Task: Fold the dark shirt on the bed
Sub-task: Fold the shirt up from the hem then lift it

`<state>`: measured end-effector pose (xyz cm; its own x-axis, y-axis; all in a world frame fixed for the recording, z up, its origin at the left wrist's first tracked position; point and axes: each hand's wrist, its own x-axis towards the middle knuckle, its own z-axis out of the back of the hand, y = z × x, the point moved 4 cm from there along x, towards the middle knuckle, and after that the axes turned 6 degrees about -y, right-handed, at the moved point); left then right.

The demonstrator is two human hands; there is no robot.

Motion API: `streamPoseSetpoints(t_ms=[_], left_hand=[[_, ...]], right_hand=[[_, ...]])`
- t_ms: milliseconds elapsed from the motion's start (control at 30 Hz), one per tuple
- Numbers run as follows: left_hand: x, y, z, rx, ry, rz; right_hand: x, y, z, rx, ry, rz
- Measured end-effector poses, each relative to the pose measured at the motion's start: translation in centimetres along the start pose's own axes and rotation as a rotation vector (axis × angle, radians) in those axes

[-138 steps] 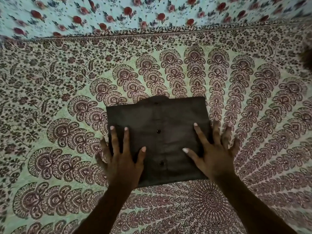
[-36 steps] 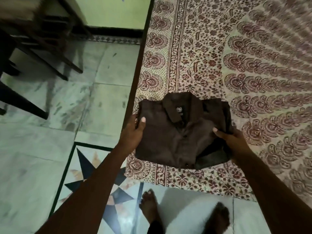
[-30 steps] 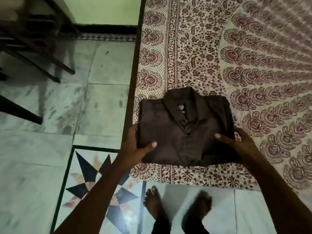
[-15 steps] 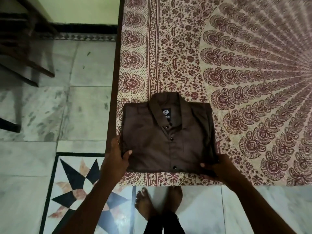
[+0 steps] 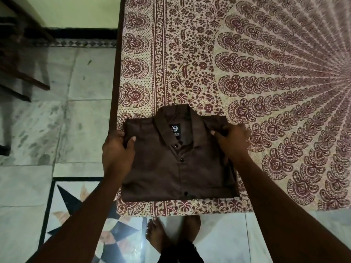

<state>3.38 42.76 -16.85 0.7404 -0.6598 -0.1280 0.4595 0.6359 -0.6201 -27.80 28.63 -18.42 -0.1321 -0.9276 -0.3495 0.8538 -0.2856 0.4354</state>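
Observation:
The dark brown shirt (image 5: 176, 168) lies folded into a flat rectangle at the near left corner of the bed (image 5: 266, 82), collar and label facing up, buttons down the middle. My left hand (image 5: 117, 149) grips its upper left shoulder edge, thumb on top. My right hand (image 5: 232, 141) pinches the upper right shoulder edge, thumb on the cloth. Both forearms reach in from below.
The bed wears a cream and maroon patterned sheet; its left edge (image 5: 114, 92) runs down to the corner. Marble floor (image 5: 57, 120) with a star inlay (image 5: 79, 215) lies left and below. Dark chair legs (image 5: 22, 73) stand at far left. My bare feet (image 5: 171, 236) stand by the bed.
The shirt was flipped collar-up and carried from the bed's middle to its corner. In the last half second both hands slid from the shirt's bottom corners up to its shoulders.

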Motion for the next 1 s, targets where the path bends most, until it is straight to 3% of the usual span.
streamPoseSetpoints(t_ms=[167, 267, 333, 433, 533, 600, 667, 800, 900, 1000], left_hand=[[0.4, -1.5, 0.2, -0.068, -0.099, 0.233], [0.8, -1.5, -1.0, -0.006, -0.097, 0.264], [0.5, -1.8, -1.2, 0.100, -0.150, 0.184], [-1.6, -2.9, -1.3, 0.207, -0.245, -0.171], [-5.1, -1.8, -3.4, 0.219, -0.015, -0.388], [-6.8, 0.4, -5.1, 0.297, 0.139, -0.368], [-7.3, 2.1, -5.9, 0.326, 0.165, -0.313], [-6.9, 2.2, -5.9, 0.373, 0.154, -0.298], [-7.9, 1.2, -4.9, 0.393, 0.112, -0.326], [-9.6, 2.3, -4.5, 0.426, 0.142, -0.287]], right_hand=[[1.4, -0.1, 1.5, 0.072, -0.094, -0.080], [1.6, -0.8, 1.2, 0.070, -0.104, -0.077], [1.6, -0.9, 0.5, 0.076, -0.096, -0.046], [-0.4, 0.2, 0.7, 0.042, -0.286, 0.125], [-4.5, 0.5, -0.9, 0.000, -0.300, 0.424], [-5.9, -0.4, -3.0, -0.078, -0.167, 0.526], [-5.6, -2.2, -4.4, -0.179, -0.111, 0.511], [-4.0, -3.1, -4.5, -0.290, -0.118, 0.432], [-6.9, -1.8, -3.5, -0.274, -0.224, 0.508], [-11.2, -2.6, -4.2, -0.278, -0.165, 0.605]])
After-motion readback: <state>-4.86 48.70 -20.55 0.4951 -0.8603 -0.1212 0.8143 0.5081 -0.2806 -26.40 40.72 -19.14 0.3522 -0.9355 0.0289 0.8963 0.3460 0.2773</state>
